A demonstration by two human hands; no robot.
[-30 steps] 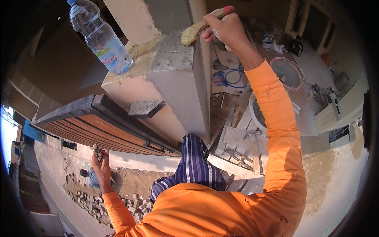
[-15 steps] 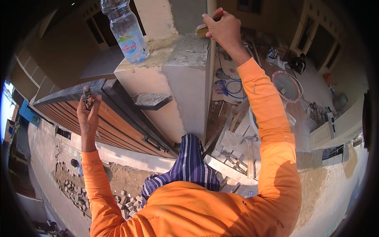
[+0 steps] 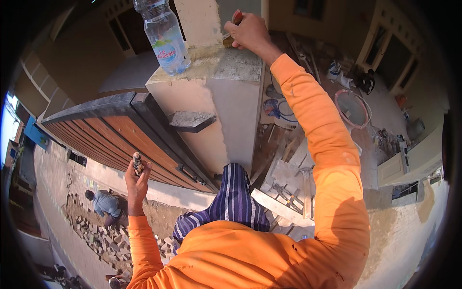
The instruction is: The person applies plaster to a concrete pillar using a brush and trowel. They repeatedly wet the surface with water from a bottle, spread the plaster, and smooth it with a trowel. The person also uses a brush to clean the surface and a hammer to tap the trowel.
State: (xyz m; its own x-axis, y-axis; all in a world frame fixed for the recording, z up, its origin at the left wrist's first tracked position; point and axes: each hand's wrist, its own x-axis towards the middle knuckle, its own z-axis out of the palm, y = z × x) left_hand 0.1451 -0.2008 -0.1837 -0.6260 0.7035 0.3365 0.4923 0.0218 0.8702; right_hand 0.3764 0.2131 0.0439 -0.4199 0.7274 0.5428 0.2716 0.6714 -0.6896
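My right hand [image 3: 248,31] is raised on top of a plastered pillar [image 3: 226,96] and grips a sponge float [image 3: 234,24] with a red part, pressed at the foot of the upper column. My left hand [image 3: 136,179] is held out in the air over the street below, closed around a small dark tool handle [image 3: 138,163]. A clear plastic water bottle [image 3: 163,36] stands upright on the pillar's top ledge, left of my right hand. I wear orange sleeves.
A brown slatted metal gate [image 3: 110,132] meets the pillar on the left. Far below, a person in blue [image 3: 106,204] crouches among paving stones. To the right lie a round sieve [image 3: 353,108], planks and tools on the ground.
My left hand dropped from beside the gate top to lower in the air. My right hand stayed on the pillar top with the float. The view shifted so the bottle sits more to the right.
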